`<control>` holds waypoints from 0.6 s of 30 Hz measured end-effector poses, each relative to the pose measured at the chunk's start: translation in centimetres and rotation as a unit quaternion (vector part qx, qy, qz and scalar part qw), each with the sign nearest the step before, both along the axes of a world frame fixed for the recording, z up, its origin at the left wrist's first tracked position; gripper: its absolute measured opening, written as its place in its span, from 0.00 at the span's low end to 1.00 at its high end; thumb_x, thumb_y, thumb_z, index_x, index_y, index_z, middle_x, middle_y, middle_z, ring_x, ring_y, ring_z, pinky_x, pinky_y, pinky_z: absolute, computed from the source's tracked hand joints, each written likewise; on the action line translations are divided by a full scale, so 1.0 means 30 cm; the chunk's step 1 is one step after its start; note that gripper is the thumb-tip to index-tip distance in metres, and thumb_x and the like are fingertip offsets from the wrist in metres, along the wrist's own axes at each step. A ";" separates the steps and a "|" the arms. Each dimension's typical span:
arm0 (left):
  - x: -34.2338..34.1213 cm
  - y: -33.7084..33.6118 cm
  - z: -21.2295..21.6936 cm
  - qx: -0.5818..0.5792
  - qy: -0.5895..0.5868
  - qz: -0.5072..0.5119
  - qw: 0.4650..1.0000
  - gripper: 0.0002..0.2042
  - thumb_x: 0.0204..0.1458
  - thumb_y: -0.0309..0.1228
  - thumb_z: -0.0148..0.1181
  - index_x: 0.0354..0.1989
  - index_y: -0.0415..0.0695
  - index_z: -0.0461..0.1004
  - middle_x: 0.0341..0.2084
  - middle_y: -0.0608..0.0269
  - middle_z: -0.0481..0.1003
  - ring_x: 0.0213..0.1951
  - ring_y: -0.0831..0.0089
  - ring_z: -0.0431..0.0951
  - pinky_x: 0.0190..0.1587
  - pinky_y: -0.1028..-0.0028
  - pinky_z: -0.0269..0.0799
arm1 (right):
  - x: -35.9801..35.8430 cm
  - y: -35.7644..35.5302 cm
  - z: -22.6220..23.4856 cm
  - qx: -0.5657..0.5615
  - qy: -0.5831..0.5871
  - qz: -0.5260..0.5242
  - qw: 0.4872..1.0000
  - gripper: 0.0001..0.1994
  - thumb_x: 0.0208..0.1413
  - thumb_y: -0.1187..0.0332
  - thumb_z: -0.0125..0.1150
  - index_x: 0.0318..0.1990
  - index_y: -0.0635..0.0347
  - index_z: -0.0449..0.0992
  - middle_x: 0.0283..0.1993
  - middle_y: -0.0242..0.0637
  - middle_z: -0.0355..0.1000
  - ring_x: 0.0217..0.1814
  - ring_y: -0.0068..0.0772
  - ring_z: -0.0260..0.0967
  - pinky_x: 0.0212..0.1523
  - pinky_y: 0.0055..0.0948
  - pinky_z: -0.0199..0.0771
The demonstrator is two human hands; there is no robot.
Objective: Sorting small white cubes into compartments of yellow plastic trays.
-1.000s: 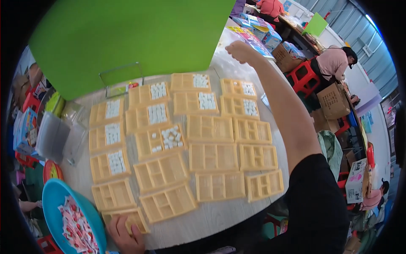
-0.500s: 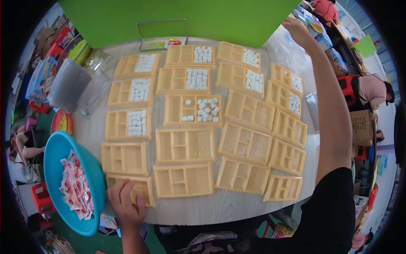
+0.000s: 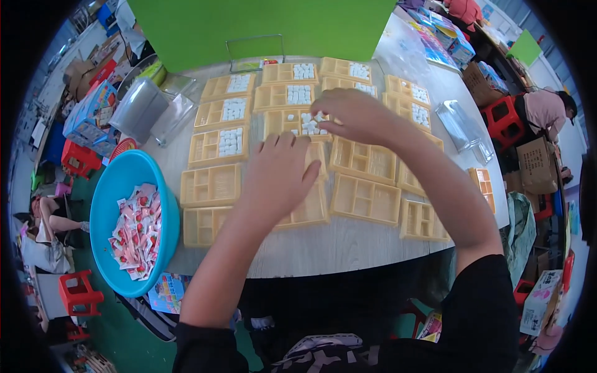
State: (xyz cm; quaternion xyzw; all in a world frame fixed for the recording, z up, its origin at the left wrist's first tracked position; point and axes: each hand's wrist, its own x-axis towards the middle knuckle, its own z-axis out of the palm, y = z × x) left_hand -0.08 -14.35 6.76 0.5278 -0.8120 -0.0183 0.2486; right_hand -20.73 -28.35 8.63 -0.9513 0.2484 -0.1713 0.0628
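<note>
Both hands work over a grid of yellow compartment trays spread across a pale tabletop [image 3: 348, 239]. The left hand [image 3: 280, 177] lies palm down with fingers spread flat, open, pressing on a yellow tray [image 3: 308, 208] in the middle of the near rows; it grips nothing. The right hand [image 3: 354, 115] hovers just beyond it with fingers curled downward over a partly filled tray [image 3: 298, 123] that holds loose small white pieces [image 3: 309, 126]; whether it pinches any of them cannot be told.

Trays in the far rows carry neat blocks of white pieces, such as one at far centre [image 3: 299, 94] and one to the left [image 3: 231, 142]. The near trays are bare, among them one at the near right [image 3: 365, 199].

At the near left a blue basin [image 3: 109, 205] overhangs the tabletop edge and holds red and white sachets [image 3: 137, 230]. Clear plastic lids [image 3: 146, 112] lie at the far left, and another clear lid [image 3: 460, 127] at the right. A green board [image 3: 267, 25] stands along the far edge. A person in pink [image 3: 547, 109] sits at the far right.
</note>
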 end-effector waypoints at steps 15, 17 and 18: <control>0.015 -0.174 -0.092 0.023 -0.079 0.022 0.996 0.25 0.60 0.45 0.62 0.60 0.42 0.74 0.54 0.51 0.72 0.61 0.53 0.71 0.60 0.50 0.67 | 0.021 -0.051 -0.078 0.105 0.033 -0.066 0.992 0.07 0.58 0.68 0.63 0.43 0.54 0.79 0.42 0.39 0.77 0.47 0.46 0.77 0.48 0.44 0.77; 0.035 -0.179 -0.119 0.020 -0.082 0.029 0.996 0.26 0.58 0.45 0.64 0.61 0.42 0.74 0.56 0.52 0.71 0.62 0.55 0.69 0.60 0.50 0.67 | 0.044 -0.033 -0.069 0.117 0.052 -0.072 0.989 0.07 0.57 0.68 0.62 0.43 0.53 0.80 0.42 0.38 0.77 0.48 0.46 0.77 0.48 0.45 0.77; 0.038 -0.182 -0.117 0.021 -0.079 0.027 0.996 0.26 0.58 0.45 0.64 0.61 0.42 0.74 0.56 0.52 0.71 0.62 0.55 0.69 0.60 0.50 0.67 | 0.055 -0.025 -0.062 0.109 0.075 -0.077 0.988 0.07 0.59 0.68 0.61 0.44 0.55 0.79 0.43 0.39 0.77 0.49 0.46 0.76 0.49 0.44 0.77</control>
